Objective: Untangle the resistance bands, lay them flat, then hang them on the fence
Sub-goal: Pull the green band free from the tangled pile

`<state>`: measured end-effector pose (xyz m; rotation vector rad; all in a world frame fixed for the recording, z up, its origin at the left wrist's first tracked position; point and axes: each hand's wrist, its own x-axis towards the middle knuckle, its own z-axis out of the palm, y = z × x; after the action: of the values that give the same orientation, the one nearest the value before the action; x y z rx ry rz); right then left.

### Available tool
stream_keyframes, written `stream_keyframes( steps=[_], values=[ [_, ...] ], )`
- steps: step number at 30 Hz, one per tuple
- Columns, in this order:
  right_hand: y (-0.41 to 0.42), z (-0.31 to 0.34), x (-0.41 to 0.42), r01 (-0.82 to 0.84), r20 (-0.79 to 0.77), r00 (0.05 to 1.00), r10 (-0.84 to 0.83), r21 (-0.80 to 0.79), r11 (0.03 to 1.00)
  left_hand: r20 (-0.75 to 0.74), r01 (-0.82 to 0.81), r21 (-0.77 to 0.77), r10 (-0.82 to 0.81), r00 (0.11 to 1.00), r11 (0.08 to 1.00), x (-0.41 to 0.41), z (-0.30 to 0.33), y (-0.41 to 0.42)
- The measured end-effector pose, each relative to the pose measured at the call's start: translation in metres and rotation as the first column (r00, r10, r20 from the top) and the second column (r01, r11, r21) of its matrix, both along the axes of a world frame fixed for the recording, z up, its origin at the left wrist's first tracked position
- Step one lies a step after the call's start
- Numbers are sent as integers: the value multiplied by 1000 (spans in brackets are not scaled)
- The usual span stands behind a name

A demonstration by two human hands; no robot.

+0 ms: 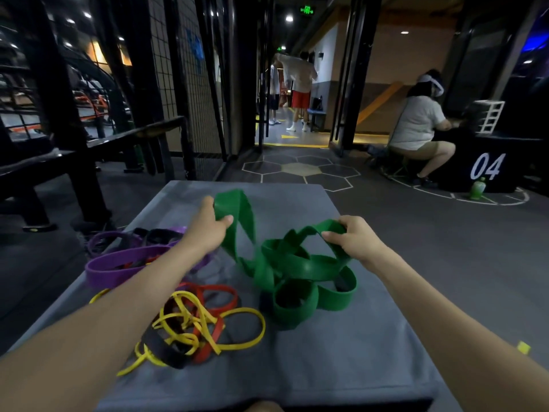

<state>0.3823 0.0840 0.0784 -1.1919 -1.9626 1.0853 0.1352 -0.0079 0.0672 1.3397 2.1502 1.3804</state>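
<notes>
wide green rubber resistance band (297, 272): coiled at centre frame on grey padded surface (341, 367); left hand (208, 224) fingers grip its upper-left loop, right hand (353, 236) fingers pinch its right loop; knot hangs between, below both hands.

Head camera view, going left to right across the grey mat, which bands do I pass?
On the grey mat: purple band → yellow band tangle → green band, gripped by left hand and right hand.
</notes>
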Motion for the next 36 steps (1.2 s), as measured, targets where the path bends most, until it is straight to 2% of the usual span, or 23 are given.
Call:
stream_keyframes(
  steps=[3, 5, 6, 8, 10, 12, 13, 19, 24, 26, 28, 30, 33, 36],
  values=[
    [-3, 1, -3, -3, -24, 1000, 4, 23, 1000, 148, -29, -58, 37, 988, 998, -13, -3, -6],
    [-6, 4, -5, -26, -72, 997, 29, 34, 999, 141, 23, -164, 0, 990, 986, -21, -8, -12],
    [-7, 5, -6, -41, -105, 994, 44, 31, 999, 94, 59, -235, -37, 995, 970, -23, -11, -16],
    [-8, 8, -6, -67, -174, 982, 68, 15, 998, -89, 69, -386, -112, 990, 920, -25, -12, -23],
    [-8, 10, -6, -87, -244, 966, 82, -12, 996, -358, -73, -485, -122, 926, 871, -22, -9, -27],
    [-8, 13, -5, -127, -309, 945, 111, -32, 991, -534, -207, -455, -79, 842, 866, -12, -2, -31],
    [-8, 14, -5, -149, -340, 932, 128, -36, 988, -551, -210, -419, -63, 832, 883, -8, 0, -30],
    [-3, 30, 4, -217, -497, 846, 192, 8, 976, -493, -12, -214, -97, 865, 977, 38, 5, -3],
    [0, 44, 18, -302, -630, 739, 236, 4, 953, -217, 267, -204, -309, 926, 942, 64, 5, 34],
    [3, 46, 22, -330, -655, 715, 245, -6, 944, -194, 276, -167, -306, 932, 947, 67, 3, 45],
    [6, 44, 26, -326, -640, 728, 245, -9, 945, -248, 246, -110, -266, 932, 963, 66, 4, 52],
    [8, 40, 28, -294, -626, 750, 213, -27, 955, -240, 228, -54, -234, 942, 972, 62, 7, 56],
    [12, 27, 22, -191, -499, 853, 152, -27, 981, -121, 158, 57, -150, 981, 986, 53, 15, 59],
    [15, 13, 12, -92, -114, 988, 102, 94, 991, 98, 101, 184, -121, 988, 978, 52, 32, 59]
  ],
)
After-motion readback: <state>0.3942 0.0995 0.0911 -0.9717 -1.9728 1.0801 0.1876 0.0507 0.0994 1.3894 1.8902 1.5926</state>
